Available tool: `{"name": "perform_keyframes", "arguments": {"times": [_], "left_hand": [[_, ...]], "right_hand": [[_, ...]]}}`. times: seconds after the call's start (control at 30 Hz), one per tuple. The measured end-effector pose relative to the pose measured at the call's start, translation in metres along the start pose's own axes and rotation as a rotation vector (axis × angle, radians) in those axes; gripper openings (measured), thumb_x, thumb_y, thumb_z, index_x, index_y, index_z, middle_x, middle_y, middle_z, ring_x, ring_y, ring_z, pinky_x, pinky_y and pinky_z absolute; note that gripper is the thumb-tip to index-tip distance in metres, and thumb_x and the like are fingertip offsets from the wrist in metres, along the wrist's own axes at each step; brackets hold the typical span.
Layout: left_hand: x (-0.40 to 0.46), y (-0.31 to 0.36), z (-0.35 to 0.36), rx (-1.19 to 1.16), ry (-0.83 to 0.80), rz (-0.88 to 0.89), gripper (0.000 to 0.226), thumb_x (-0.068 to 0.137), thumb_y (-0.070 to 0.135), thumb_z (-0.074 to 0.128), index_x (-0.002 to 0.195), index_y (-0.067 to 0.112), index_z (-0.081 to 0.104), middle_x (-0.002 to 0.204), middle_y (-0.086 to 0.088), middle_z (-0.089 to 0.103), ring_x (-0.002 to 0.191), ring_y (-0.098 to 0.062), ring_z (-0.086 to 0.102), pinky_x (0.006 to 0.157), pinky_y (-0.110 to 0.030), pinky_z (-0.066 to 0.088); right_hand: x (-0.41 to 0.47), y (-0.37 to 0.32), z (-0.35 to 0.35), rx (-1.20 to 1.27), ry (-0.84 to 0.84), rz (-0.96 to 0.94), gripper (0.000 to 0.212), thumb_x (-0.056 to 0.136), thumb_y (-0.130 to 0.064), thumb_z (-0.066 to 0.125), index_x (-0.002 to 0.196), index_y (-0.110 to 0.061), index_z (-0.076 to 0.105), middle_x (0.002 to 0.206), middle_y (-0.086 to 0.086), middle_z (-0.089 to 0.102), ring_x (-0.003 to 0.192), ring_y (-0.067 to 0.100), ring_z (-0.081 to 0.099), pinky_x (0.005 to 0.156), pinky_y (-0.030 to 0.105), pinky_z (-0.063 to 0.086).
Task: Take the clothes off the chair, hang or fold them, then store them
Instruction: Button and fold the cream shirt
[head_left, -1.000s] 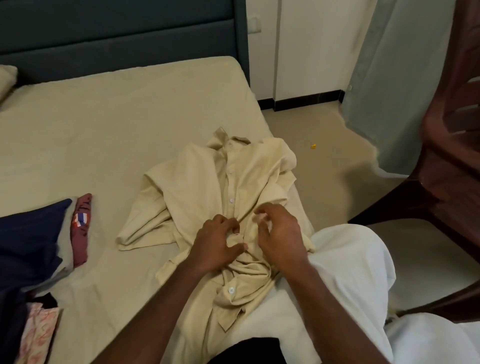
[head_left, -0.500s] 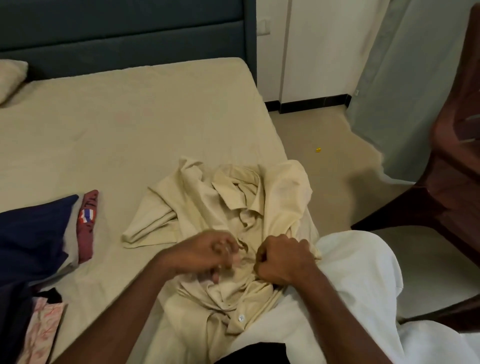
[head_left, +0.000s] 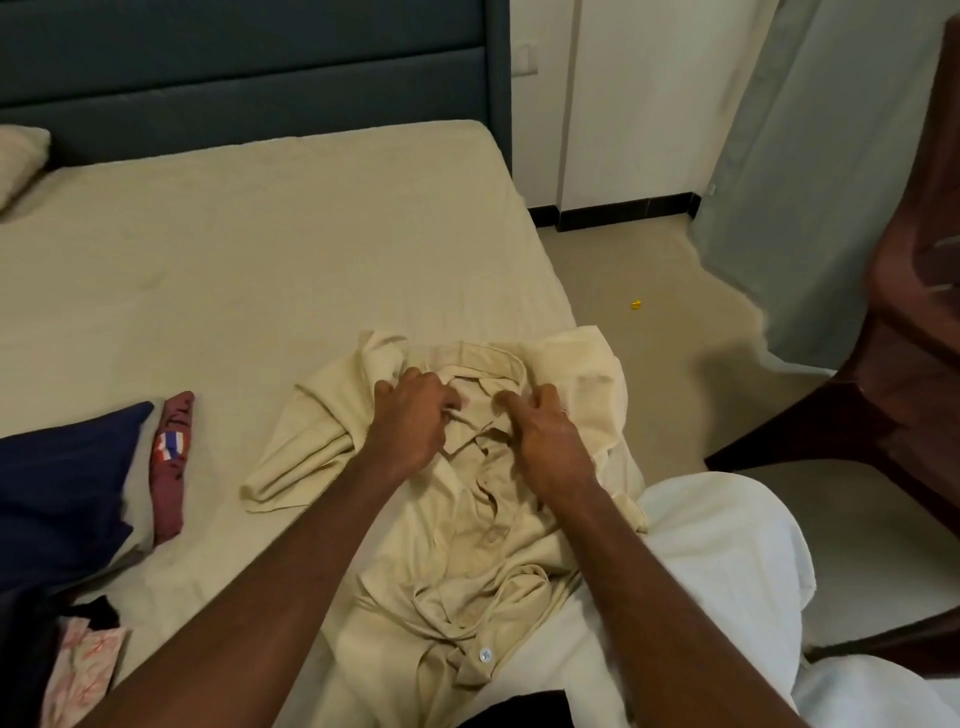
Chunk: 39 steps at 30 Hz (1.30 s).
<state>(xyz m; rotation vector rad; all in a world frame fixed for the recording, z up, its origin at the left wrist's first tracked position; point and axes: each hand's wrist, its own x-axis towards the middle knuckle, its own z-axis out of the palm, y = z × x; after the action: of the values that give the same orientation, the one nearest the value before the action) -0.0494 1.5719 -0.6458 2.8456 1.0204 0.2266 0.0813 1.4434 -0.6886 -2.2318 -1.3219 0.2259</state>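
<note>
A cream button-up shirt (head_left: 467, 561) lies crumpled at the near right corner of the bed (head_left: 260, 270), its collar toward the headboard and one white button showing near the hem. My left hand (head_left: 413, 426) grips the cloth just left of the collar opening. My right hand (head_left: 545, 431) pinches the placket just right of it. Both hands sit close together over the upper chest of the shirt. A brown wooden chair (head_left: 914, 364) stands at the right on the floor.
Dark navy cloth (head_left: 57, 493), a folded maroon garment with a flag patch (head_left: 171, 462) and a pink patterned piece (head_left: 83, 670) lie at the bed's left edge. A grey-green curtain (head_left: 810, 171) hangs at the right. A white-clad knee (head_left: 727, 561) is below.
Both hands have moved up the shirt from its middle to the collar area. The shirt's upper part has been pulled and bunched nearer to me.
</note>
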Motion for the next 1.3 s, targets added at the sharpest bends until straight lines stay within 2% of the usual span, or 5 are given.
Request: {"name": "perform_keyframes", "arguments": {"times": [0.43, 0.77, 1.0, 1.17, 1.3], "left_hand": [[-0.045, 0.044, -0.016, -0.909, 0.043, -0.014, 0.044, 0.070, 0.041, 0.084, 0.110, 0.027, 0.072, 0.107, 0.015, 0.067, 0.102, -0.002, 0.063, 0.083, -0.013, 0.050], [-0.017, 0.000, -0.101, -0.852, -0.284, 0.296, 0.020, 0.079, -0.010, 0.075, 0.082, 0.010, 0.072, 0.080, 0.006, 0.070, 0.079, -0.004, 0.061, 0.075, -0.017, 0.046], [0.020, -0.009, -0.225, -0.770, -0.278, 0.423, 0.017, 0.087, -0.002, 0.072, 0.092, 0.014, 0.076, 0.095, -0.009, 0.071, 0.091, -0.017, 0.065, 0.083, -0.026, 0.052], [0.019, 0.005, -0.267, -0.887, -0.276, 0.512, 0.013, 0.084, 0.024, 0.080, 0.091, 0.014, 0.074, 0.094, -0.007, 0.069, 0.090, -0.017, 0.061, 0.079, -0.024, 0.052], [0.040, -0.014, -0.269, -0.708, 0.008, 0.340, 0.014, 0.089, 0.002, 0.072, 0.094, 0.014, 0.071, 0.098, 0.000, 0.069, 0.095, -0.012, 0.062, 0.084, -0.025, 0.050]], "right_hand": [[-0.020, -0.006, -0.030, 0.071, 0.262, -0.234, 0.020, 0.083, -0.034, 0.060, 0.093, -0.028, 0.077, 0.142, -0.001, 0.053, 0.133, 0.022, 0.039, 0.091, 0.045, 0.032], [0.002, 0.003, -0.114, 0.004, -0.262, -0.330, 0.048, 0.062, -0.067, 0.075, 0.106, -0.047, 0.069, 0.166, -0.024, -0.005, 0.154, 0.017, 0.005, 0.114, 0.061, 0.013], [0.062, -0.030, -0.200, 0.156, -0.611, -0.275, 0.028, 0.075, -0.035, 0.060, 0.099, -0.037, 0.072, 0.118, -0.014, 0.067, 0.118, 0.013, 0.058, 0.108, 0.050, 0.042], [0.075, -0.048, -0.212, 0.263, -0.505, -0.336, 0.050, 0.090, 0.000, 0.051, 0.127, -0.030, 0.070, 0.127, -0.015, 0.068, 0.116, 0.006, 0.063, 0.104, 0.035, 0.050], [0.088, -0.058, -0.229, -0.134, -0.237, -0.463, 0.029, 0.094, -0.032, 0.069, 0.123, -0.030, 0.070, 0.110, -0.011, 0.073, 0.096, 0.008, 0.067, 0.088, 0.038, 0.056]]}}
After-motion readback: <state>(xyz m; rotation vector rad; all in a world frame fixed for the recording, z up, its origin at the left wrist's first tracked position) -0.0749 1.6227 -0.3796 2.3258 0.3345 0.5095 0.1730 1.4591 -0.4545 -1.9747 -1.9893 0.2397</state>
